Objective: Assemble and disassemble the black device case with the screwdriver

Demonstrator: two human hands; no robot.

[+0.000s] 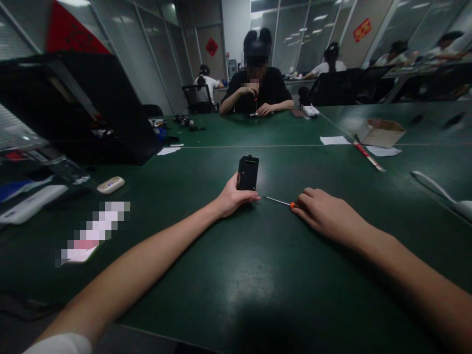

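Note:
My left hand (236, 197) is closed round the lower part of a small black box (249, 172), held upright with a little loop on its top edge and small screw-like dots on its face. In my right hand (320, 209) is a screwdriver (278, 200) with an orange handle end and a thin metal shaft. The shaft points left, its tip a short way from my left fingertips and apart from the box. Most of the screwdriver's handle is hidden under my right fingers.
Both arms are over a green table (206, 275). On the left are a large black case (84, 108), a clear bottle (66, 164) and a small white oval case (111, 185). A cardboard box (381, 132) stands at the right. Across the table sits a person in black (273, 88).

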